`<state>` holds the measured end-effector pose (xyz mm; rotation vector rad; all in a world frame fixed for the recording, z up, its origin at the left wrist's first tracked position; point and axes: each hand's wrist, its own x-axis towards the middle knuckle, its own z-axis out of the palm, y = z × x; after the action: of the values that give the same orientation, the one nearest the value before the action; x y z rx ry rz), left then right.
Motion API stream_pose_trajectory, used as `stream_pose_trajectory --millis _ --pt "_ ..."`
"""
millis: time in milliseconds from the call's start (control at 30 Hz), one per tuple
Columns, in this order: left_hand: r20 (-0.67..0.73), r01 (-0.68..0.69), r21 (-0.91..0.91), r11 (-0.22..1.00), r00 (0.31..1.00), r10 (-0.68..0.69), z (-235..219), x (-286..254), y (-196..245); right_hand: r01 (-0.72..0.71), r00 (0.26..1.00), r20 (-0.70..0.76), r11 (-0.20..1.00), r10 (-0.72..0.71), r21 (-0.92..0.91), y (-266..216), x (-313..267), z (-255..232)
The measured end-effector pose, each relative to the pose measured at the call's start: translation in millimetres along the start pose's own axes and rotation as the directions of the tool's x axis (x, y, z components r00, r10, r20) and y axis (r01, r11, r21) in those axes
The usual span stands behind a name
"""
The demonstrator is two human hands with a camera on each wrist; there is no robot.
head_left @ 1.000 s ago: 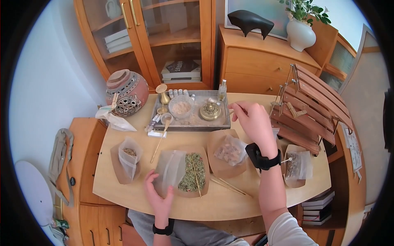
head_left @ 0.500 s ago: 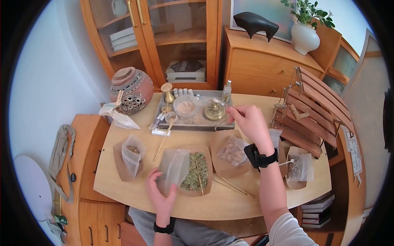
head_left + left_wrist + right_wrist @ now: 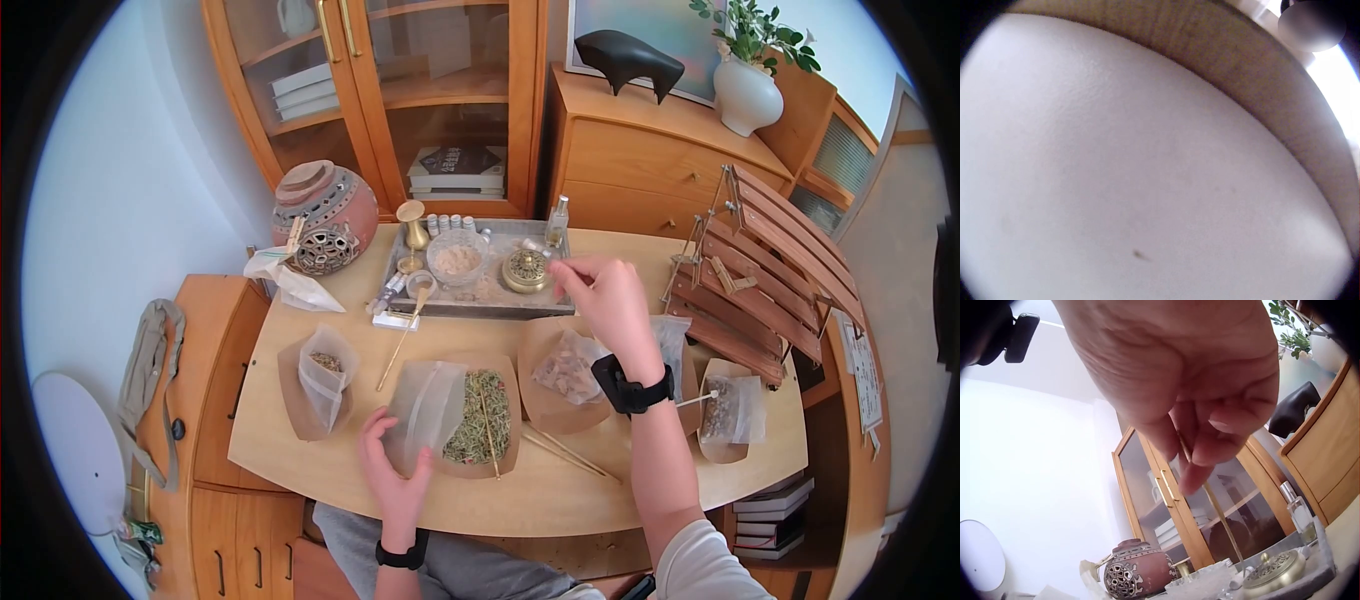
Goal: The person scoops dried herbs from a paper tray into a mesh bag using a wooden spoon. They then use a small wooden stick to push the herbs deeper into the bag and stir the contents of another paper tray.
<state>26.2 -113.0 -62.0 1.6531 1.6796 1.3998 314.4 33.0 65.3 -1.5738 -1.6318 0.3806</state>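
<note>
We are pinching a thin stick (image 3: 1210, 494) in the right hand (image 3: 605, 300), its tip just over the brass burner (image 3: 525, 270). The left hand (image 3: 392, 470) is gripping the bag (image 3: 425, 405); seating the stick is pending.

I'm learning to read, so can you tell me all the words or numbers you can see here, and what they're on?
No text can be read here.
Book in the cabinet: print on the dark cover, too small to read.
Paper sheet at the table's right end: lines of print, too blurred to read.
Little bottles on the tray: no label can be made out.
</note>
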Motion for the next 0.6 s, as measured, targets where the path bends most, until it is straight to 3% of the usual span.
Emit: stream_pose_trajectory --millis 200,333,400,533,600 --pt "-0.002 -0.004 0.000 1.000 1.000 0.004 0.1 0.2 -0.3 0.022 0.999 -0.045 1.000 -0.022 0.004 -0.7 -0.4 3.4" --pt "-0.028 -0.016 0.024 1.000 0.999 0.017 0.7 -0.3 -6.2 -0.005 1.000 0.010 1.000 0.005 -0.001 -2.6 -2.3 2.8" --pt "-0.035 -0.015 0.017 1.000 0.999 0.016 1.4 -0.8 -7.5 0.028 0.998 -0.063 0.999 -0.029 -0.027 -4.8 -2.2 3.5" --pt "-0.036 -0.011 0.002 1.000 0.999 0.011 1.9 -1.1 -8.3 0.001 1.000 0.012 1.000 -0.001 -0.012 -3.8 -2.6 5.1" --pt "-0.037 -0.015 0.002 1.000 0.999 0.015 2.4 -1.0 -9.5 0.029 0.998 -0.055 0.999 -0.028 0.027 -4.4 -1.9 6.2"
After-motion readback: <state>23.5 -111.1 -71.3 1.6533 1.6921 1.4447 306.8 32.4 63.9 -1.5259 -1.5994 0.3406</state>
